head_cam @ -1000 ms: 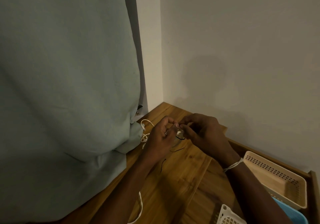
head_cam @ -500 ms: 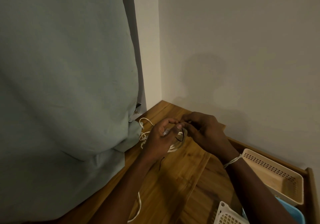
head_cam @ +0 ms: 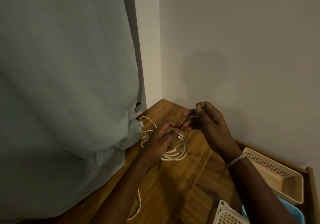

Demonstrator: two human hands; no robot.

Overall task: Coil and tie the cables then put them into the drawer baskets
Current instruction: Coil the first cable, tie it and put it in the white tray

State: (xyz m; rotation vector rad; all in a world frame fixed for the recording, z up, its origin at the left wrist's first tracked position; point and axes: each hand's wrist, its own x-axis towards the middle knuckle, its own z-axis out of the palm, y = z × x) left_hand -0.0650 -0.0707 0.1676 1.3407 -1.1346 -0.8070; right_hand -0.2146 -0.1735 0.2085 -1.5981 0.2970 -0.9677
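Hands pinch tie over coiled cable.

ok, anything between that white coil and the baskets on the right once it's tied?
Only the person's own right forearm, which crosses the wooden top between the white cable coil and the beige basket. The basket looks open-topped and its visible part is empty. The left hand holds the coil; the right hand pulls a dark tie.
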